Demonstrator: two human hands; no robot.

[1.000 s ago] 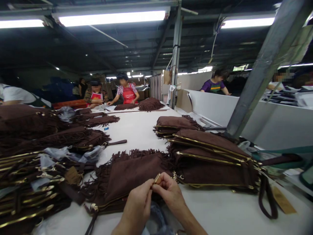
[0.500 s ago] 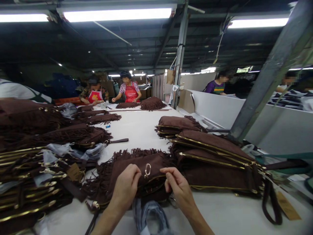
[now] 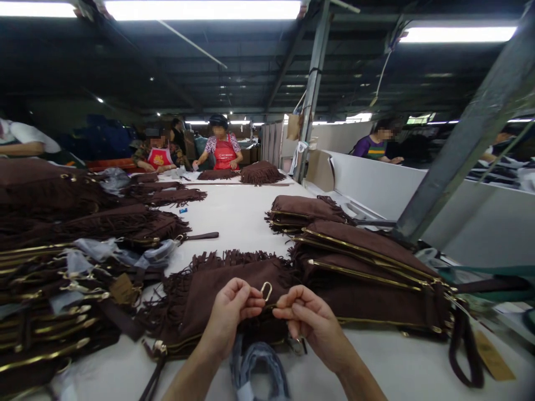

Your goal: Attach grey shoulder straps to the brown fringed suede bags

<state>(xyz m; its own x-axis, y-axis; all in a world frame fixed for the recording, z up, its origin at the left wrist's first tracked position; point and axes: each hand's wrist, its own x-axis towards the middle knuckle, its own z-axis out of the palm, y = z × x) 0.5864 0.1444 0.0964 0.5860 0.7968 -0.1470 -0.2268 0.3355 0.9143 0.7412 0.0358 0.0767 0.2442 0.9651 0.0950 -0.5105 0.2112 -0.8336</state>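
A dark brown fringed bag (image 3: 225,284) with gold zips lies on the white table in front of me. Over its near edge, my left hand (image 3: 237,306) pinches a gold metal ring (image 3: 266,291), which stands up from its fingertips. Just right of the ring, my right hand (image 3: 307,312) is closed at the bag's zipped edge, thumb and fingers pressed together; what lies between them is too small to make out. A plastic-wrapped coiled strap (image 3: 261,370) rests on the table below my hands.
Stacked brown bags (image 3: 368,278) lie at the right, with a loop handle and a paper tag. More bags (image 3: 45,328) with gold zips pile up at the left. A metal post (image 3: 455,128) slants at the right. Several people work beyond the table (image 3: 234,206).
My left hand has moved right onto the gold ring, which has shifted slightly right and up. The fingers of both hands have come closer together.
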